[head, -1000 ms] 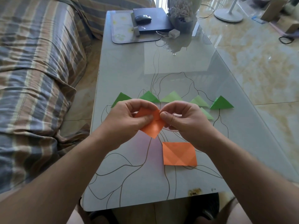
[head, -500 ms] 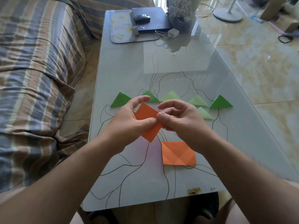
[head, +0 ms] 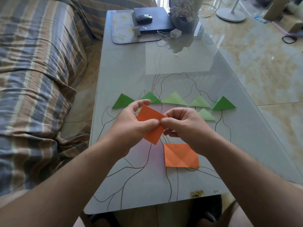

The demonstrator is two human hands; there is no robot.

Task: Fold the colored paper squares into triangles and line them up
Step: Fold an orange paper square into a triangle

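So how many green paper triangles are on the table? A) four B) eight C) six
C: five green triangles sit in a row on the glass table, and a sixth, a pale green triangle, lies just in front of that row, beside the right hand.

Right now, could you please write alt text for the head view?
Both hands, left and right, pinch an orange paper square above a glass table. Another orange creased paper square lies flat nearby, behind six green paper triangles.

Right hand hides the orange paper's right corner — fold unclear.
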